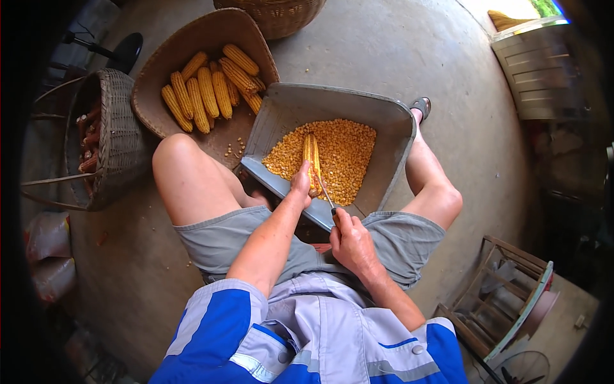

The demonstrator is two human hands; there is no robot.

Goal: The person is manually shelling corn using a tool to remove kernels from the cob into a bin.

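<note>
My left hand [302, 185] grips a dried corn cob [311, 153] near its lower end; a row of kernels is gone along its length, baring reddish cob. A screwdriver-like tool with a dark-and-orange handle [336, 219] is in my right hand [354, 240], its thin metal shaft [324, 190] against the cob's lower end. Beneath them a grey metal scoop-shaped bin [336, 98] holds a spread of loose yellow kernels [348, 153]. The bin stands between my legs.
A brown woven scoop basket [144, 103] with several whole cobs [206, 91] adjoins the bin. Left of it, a handled wicker basket [115, 129] contains bare reddish cobs [89, 144]. Another basket [280, 19] stands beyond. A wooden rack [499, 297] lies at lower right.
</note>
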